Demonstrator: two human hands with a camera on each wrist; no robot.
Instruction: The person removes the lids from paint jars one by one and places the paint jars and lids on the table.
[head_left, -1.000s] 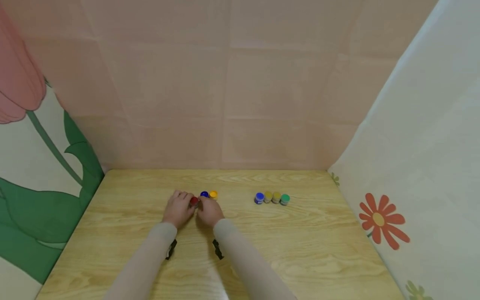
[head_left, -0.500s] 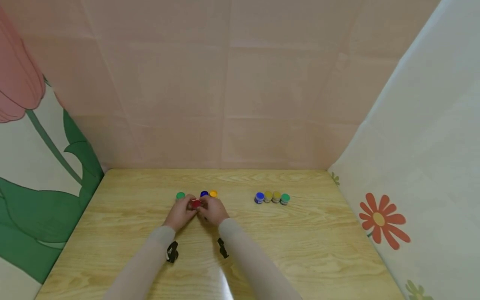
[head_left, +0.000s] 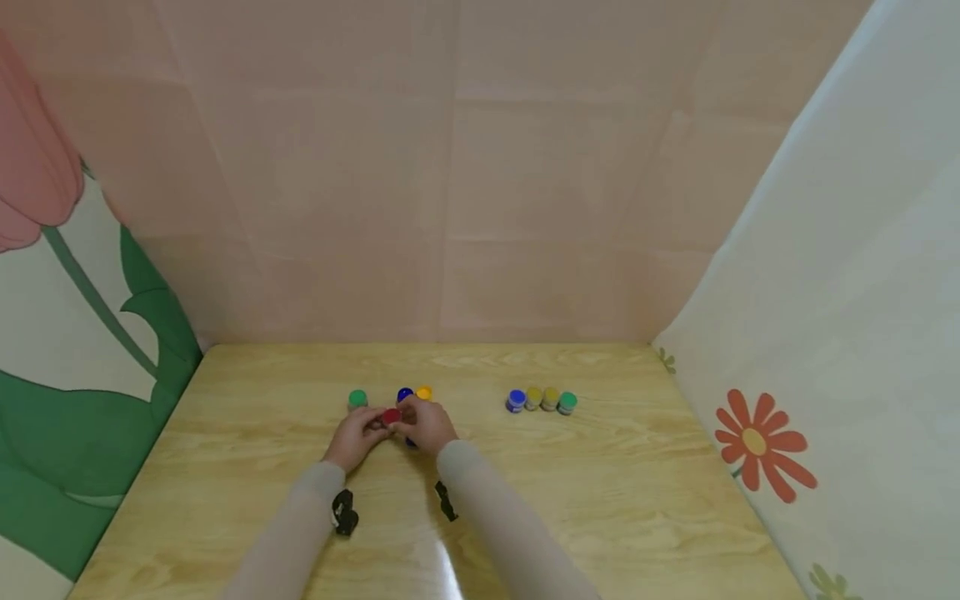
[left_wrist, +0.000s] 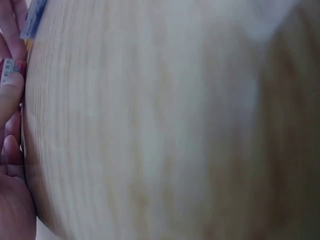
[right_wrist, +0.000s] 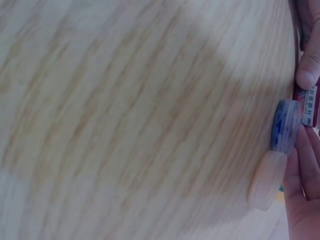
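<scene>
Pinching the red jar (head_left: 392,416) with left hand (head_left: 356,439) and right hand (head_left: 430,427), I uncovered green jar (head_left: 357,398) toward counter's (head_left: 637,483) left edge, so both serve red.

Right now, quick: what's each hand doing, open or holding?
Left hand: holding the red-topped jar.
Right hand: pinching the same jar from the other side.

Pale yellow wood-grain desk (head_left: 645,483): smooth, glossy toward the front. Small round red-lidded plastic jar (head_left: 392,416): paper-like printed label (right_wrist: 309,104). Round blue disc-shaped piece (right_wrist: 286,127): translucent plastic. Pink backdrop (head_left: 450,167), back edge: matt, creased cloth. White flower-printed sheet (head_left: 847,250), right edge: matt cloth.
</scene>
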